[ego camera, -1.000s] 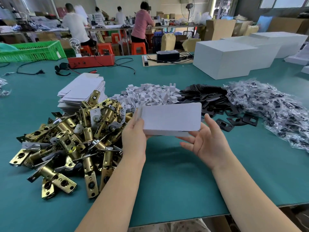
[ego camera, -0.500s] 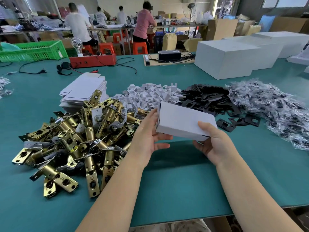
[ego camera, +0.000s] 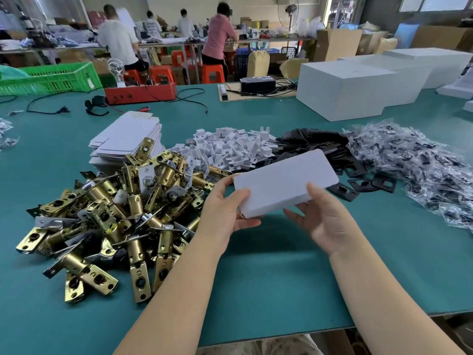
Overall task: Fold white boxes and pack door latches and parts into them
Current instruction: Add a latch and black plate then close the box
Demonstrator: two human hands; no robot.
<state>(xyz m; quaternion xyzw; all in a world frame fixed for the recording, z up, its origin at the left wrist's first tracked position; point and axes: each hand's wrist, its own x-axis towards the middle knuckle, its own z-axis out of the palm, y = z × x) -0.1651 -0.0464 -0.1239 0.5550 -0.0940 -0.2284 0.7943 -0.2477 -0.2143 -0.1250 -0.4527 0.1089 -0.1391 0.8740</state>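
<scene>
Both my forearms reach forward, bare. My left hand [ego camera: 225,213] has thumb on top and fingers curled beneath; my right hand [ego camera: 325,216] is palm-up, thumb raised, both gripping.

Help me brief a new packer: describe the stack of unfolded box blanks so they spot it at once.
Start at the green table and find the big heap of brass door latches on its left side. Directly behind that heap, farther from the person, lies the stack of box blanks. Unlike the jumbled small white parts to its right, it is flat, smooth white sheets piled neatly.
</scene>
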